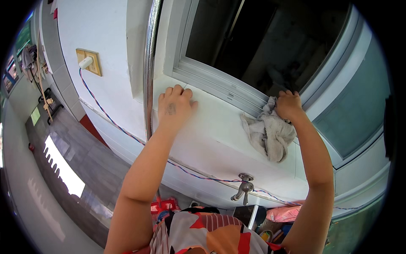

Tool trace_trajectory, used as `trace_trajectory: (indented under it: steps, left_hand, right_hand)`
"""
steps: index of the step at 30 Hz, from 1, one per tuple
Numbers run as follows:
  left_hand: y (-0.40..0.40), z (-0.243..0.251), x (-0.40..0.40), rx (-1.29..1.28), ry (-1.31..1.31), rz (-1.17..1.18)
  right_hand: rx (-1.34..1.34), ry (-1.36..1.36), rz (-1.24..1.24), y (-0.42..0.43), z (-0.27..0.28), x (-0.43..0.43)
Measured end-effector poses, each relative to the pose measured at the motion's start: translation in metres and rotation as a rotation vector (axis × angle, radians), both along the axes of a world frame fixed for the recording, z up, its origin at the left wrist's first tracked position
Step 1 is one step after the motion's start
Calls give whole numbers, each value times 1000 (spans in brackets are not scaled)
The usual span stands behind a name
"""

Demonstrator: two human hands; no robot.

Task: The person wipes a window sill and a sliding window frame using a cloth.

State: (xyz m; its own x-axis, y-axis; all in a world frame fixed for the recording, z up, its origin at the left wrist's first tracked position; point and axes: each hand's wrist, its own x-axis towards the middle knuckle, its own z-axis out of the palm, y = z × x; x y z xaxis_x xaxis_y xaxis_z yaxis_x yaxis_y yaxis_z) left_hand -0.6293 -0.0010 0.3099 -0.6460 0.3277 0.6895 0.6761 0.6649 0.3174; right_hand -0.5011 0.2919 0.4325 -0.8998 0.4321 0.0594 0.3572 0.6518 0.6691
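A crumpled grey-white cloth (272,136) hangs from my right hand (288,106), which grips its upper end at the right end of the sliding window's bottom track (222,89). Most of the cloth lies on the white window sill (209,117). My left hand (176,104) rests on the left part of the sill, back upward and fingers bent, with no object seen in it; its palm is hidden. Behind the track the window opening is dark.
A shiny metal pipe (149,70) stands left of the window. A twisted cable runs from a plug (85,63) in a wall socket (97,65) across the wall, past a metal tap (244,187). A pink bag (282,214) and a red item (163,205) lie below.
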Motion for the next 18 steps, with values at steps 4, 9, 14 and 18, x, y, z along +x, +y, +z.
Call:
trace_trajectory:
  steps: [4, 9, 14, 18]
  left_hand:
    - [-5, 9, 3, -35, -45, 34]
    - [0, 7, 6, -7, -55, -7]
    - [0, 6, 4, 3, -36, 17]
    - [-9, 5, 4, 1, -34, -4]
  right_hand:
    - [-88, 625, 455, -49, 14, -36]
    - [-564, 885, 859, -122, -33, -155]
    - [-616, 658, 757, -172, -79, -206]
    - [-606, 569, 851, -164, -75, -188]
